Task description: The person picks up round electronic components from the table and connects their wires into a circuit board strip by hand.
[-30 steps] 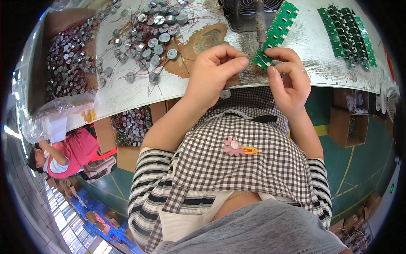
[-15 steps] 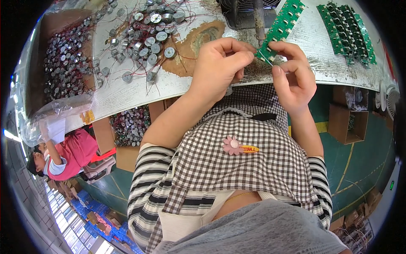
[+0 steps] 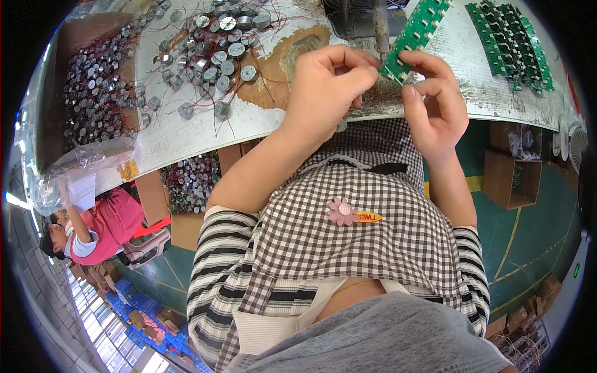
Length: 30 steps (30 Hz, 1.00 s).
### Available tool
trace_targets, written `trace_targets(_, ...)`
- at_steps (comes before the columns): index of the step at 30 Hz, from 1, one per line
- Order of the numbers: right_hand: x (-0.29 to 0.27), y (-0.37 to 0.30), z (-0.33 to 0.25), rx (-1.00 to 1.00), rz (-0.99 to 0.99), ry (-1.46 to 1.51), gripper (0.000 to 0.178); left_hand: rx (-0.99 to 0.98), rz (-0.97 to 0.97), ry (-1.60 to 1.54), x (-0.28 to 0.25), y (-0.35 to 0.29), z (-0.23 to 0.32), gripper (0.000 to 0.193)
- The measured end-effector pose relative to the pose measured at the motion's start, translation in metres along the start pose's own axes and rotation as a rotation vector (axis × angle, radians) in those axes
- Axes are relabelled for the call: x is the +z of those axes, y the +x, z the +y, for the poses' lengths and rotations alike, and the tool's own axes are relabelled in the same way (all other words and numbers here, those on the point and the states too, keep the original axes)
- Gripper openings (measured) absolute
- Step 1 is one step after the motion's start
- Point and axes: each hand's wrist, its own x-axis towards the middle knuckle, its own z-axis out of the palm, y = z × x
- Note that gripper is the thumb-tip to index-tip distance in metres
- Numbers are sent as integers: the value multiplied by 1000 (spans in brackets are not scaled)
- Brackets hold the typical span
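A long green circuit board strip (image 3: 420,31) with small pale parts in rows slants up and away from my hands. My right hand (image 3: 438,102) grips its near end, index finger along the edge and thumb below. My left hand (image 3: 329,87) is closed in a pinch at the strip's near left corner; what lies between its fingertips is too small to make out. Just above the fingertips, a fixed upright grey rod like a soldering iron (image 3: 380,28) points down, its tip beside the board. A thin pale line shows near the board's end, partly hidden by the fingers.
Small round metal motor-like parts (image 3: 227,66) with red wires lie heaped on the worn white table (image 3: 186,140). More fill a cardboard box (image 3: 53,87) at left. Several green boards (image 3: 510,46) stand at right. A black fan (image 3: 351,22) is behind the rod. A person in pink (image 3: 112,227) sits at left.
Both hands have risen slightly toward the rod's tip, and the strip has shifted a little up and right. The pale thin line between the hands shows less than before.
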Motion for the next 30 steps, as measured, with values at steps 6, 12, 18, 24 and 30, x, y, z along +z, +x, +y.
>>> trace_targets(6, -3, -1, -3, -50, -62, -21, 13, 25, 12, 56, -2, -6, 2, 5)
trace_targets(12, -3, -8, -3, -22, -43, 22, 13, 35, -4, 129, -3, -9, 0, 8)
trace_targets(18, -1, -5, -1, -49, -38, -47, 12, 74, 32, 186, -1, -4, 0, 11)
trace_targets(24, 0, 5, -4, -74, -26, -86, 12, 84, 43, 129, 1, 0, 2, 10)
trace_targets(30, 1, -6, -6, -48, -40, -85, 13, 127, 59, 233, -1, -8, -4, 9)
